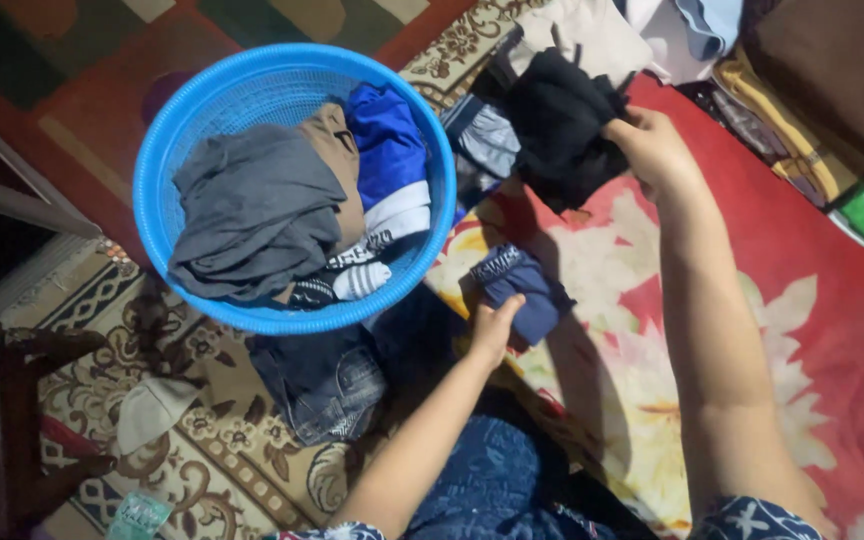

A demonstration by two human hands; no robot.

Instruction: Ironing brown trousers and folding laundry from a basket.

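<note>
I'm pinching a floppy black cloth garment point(560, 125) in my right hand point(652, 145), right of the round blue plastic laundry basket point(167, 140). My left hand point(495, 328) is gripping a small folded navy cloth point(517, 285) just below-right of it. Both feel light and limp, so I'm grabbing edges.

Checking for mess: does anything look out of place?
A pair of jeans lies crumpled on the carpet, half under the blue basket, apart from the clothes inside the basket.
</note>
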